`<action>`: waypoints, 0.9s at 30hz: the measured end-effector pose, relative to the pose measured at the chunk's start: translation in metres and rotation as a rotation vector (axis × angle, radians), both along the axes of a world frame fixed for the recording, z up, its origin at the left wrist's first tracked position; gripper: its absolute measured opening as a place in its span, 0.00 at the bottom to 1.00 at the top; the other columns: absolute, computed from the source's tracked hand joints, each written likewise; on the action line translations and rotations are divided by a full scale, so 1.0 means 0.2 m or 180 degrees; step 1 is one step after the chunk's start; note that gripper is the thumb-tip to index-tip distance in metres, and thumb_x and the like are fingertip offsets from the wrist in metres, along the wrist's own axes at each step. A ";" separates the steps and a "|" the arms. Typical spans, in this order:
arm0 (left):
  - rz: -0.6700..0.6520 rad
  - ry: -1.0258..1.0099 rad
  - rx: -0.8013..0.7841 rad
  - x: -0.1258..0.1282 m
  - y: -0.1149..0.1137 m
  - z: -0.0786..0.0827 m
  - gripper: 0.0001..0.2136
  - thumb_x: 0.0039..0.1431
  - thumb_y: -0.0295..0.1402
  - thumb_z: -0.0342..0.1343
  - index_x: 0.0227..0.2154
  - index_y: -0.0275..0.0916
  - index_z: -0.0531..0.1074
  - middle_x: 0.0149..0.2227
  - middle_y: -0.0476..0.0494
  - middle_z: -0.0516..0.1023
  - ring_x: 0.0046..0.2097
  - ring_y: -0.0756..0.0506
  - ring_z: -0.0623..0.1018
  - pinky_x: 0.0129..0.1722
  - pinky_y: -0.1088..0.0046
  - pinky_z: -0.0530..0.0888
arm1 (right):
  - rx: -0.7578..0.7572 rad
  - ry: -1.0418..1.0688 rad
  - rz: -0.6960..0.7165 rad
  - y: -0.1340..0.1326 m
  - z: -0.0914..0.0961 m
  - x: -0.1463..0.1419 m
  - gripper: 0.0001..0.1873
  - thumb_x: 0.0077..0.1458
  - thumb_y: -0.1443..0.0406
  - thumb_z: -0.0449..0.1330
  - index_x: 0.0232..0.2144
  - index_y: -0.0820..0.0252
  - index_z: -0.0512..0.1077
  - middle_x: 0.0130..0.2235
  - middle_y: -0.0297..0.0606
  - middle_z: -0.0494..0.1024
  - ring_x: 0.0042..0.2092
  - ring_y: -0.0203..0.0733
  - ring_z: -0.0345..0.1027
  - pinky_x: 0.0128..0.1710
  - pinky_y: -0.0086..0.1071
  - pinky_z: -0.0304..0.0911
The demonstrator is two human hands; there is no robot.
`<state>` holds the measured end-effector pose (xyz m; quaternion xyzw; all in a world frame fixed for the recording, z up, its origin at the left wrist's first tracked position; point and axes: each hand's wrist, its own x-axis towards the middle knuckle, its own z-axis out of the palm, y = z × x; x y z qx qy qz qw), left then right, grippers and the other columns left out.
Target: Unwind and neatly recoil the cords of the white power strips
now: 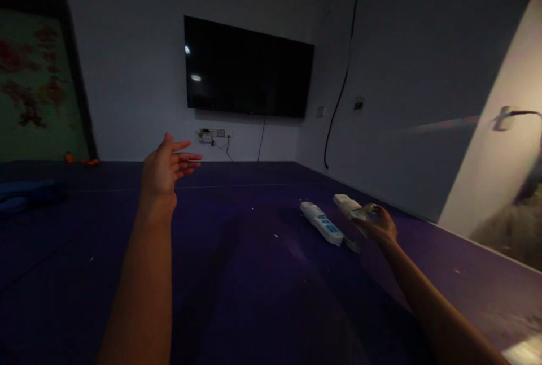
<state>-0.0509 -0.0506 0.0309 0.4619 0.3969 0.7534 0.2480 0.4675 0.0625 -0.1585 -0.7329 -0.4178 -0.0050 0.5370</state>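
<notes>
The white strip (348, 207), a long, narrow body that may be a power strip though the dim light leaves that unsure, lies on the purple floor (237, 274) near the right-hand wall, its far end pointing toward the corner. The right hand (381, 225) has its fingers curled together around the strip's near end, so it appears clamped on it, though the blur hides just how much of the end is covered. Judged by its look, the strip is a stiff, light plastic body with smooth sides that could slide in a loose hold. Taken at one end it would tend to droop or swing, so the middle of its length, thumb on one long edge and fingers on the other, looks like the steadier place to take it. Just beside it, to the left and roughly parallel, lies a second white strip (322, 222) with blue patches along its top, apart from the hand. The left hand (166, 166) is raised in the air well away from both, palm turned inward, fingers apart, holding nothing. Beyond are a dark television (249, 68) on the wall, wall sockets (214, 134) below it, and a black cable (344, 71) hanging down the side wall.
</notes>
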 end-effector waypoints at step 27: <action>0.0002 0.0356 0.0045 0.05 -0.05 0.02 0.28 0.51 0.57 0.45 0.41 0.40 0.74 0.26 0.36 0.78 0.38 0.35 0.78 0.34 0.61 0.72 | -0.0130 0.0015 0.0355 0.03 -0.14 -0.07 0.48 0.26 0.57 0.70 0.53 0.57 0.60 0.49 0.45 0.71 0.49 0.51 0.67 0.46 0.38 0.63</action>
